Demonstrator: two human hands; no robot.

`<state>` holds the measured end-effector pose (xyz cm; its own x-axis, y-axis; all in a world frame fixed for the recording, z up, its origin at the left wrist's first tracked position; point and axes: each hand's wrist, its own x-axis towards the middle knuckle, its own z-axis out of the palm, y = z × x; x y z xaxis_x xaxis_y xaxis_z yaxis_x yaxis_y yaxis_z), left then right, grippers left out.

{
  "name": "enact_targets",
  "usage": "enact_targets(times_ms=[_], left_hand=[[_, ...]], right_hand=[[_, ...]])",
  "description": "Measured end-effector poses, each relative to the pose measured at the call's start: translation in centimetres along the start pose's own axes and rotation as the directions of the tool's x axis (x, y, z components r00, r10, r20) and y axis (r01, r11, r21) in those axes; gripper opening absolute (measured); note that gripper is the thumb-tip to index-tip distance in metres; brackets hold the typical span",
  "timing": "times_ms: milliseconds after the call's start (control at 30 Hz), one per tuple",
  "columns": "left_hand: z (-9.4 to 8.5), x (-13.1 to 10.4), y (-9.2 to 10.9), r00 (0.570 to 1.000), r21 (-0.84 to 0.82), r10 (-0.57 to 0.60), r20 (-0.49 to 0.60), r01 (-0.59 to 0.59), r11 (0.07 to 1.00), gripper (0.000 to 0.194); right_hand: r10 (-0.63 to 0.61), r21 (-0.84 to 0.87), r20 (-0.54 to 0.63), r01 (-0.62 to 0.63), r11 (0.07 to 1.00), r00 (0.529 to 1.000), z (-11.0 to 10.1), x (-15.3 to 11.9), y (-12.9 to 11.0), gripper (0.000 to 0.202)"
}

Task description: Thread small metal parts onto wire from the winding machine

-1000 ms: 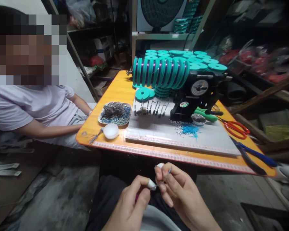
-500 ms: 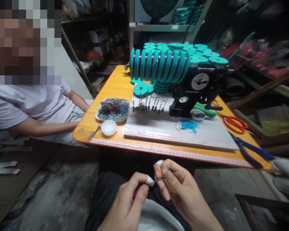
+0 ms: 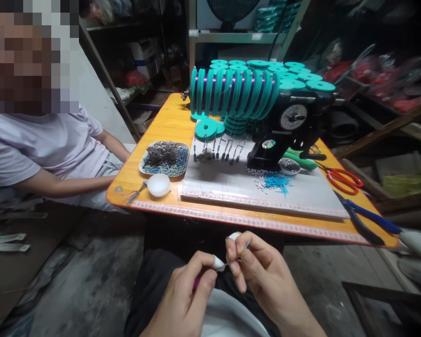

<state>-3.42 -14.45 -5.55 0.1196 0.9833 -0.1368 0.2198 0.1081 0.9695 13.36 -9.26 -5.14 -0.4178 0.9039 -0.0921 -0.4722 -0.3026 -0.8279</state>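
Observation:
Low in front of the table, my left hand (image 3: pixel 187 292) is closed around a magenta-handled tool (image 3: pixel 197 282), mostly hidden by the fingers. From its fingertips a thin shaft or line reaches toward my right hand (image 3: pixel 263 271). That hand pinches a slim blue piece (image 3: pixel 246 245), whose exact kind is too small to tell. White tape wraps a fingertip on each hand. Beneath them a pale rounded surface (image 3: pixel 231 313) lies over my lap. On the board (image 3: pixel 217 185) rest a heap of blue slivers (image 3: pixel 277 181) and small silvery bits (image 3: pixel 261 180).
A black machine (image 3: pixel 284 126) carries a row of teal spools (image 3: pixel 231 93). Nearby are a tray of small metal parts (image 3: pixel 164 159), a white cup (image 3: pixel 159 186), red-handled scissors (image 3: pixel 345 180) and blue-handled pliers (image 3: pixel 372 217). A person in a white shirt (image 3: pixel 49 150) sits at left.
Both hands keep almost the same pose; the blue piece in my right hand has shifted very slightly. The view has moved a little, and the seated person appears slightly further left.

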Motion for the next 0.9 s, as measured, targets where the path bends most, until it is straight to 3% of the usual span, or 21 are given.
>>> enact_targets(times_ms=[167, 367, 467, 600, 767, 900], left_hand=[[0.1, -0.1, 0.1, 1.0, 0.031, -0.014, -0.008, 0.014, 0.999, 0.025], [0.4, 0.0, 0.3, 1.0, 0.019, 0.017, -0.025, -0.016, 1.0, 0.023], [0.4, 0.0, 0.1, 1.0, 0.015, 0.001, -0.014, -0.001, 1.0, 0.024], [0.2, 0.0, 0.1, 0.999, -0.002, 0.028, 0.026, -0.028, 1.0, 0.025], [-0.1, -0.2, 0.6, 1.0, 0.038, 0.014, -0.009, -0.013, 0.999, 0.023], [-0.2, -0.3, 0.8, 0.999, 0.068, -0.023, -0.03, 0.025, 0.997, 0.023]], right_hand=[[-0.023, -0.043, -0.016, 0.022, 0.999, 1.0, 0.0, -0.3, 0.3, 0.017], [-0.153, -0.062, -0.076, 0.148, 0.987, 0.985, 0.8, -0.4, 1.3, 0.012], [-0.142, -0.059, -0.088, 0.137, 0.989, 0.986, 1.1, -0.4, 1.6, 0.012], [-0.137, 0.018, -0.089, 0.139, 0.99, 0.987, 1.3, -0.2, 1.6, 0.01], [-0.111, 0.231, -0.086, 0.128, 0.964, 0.99, 1.6, 0.2, 1.2, 0.005], [-0.068, 0.26, -0.069, 0.084, 0.962, 0.995, 1.7, 0.4, 0.9, 0.007]])
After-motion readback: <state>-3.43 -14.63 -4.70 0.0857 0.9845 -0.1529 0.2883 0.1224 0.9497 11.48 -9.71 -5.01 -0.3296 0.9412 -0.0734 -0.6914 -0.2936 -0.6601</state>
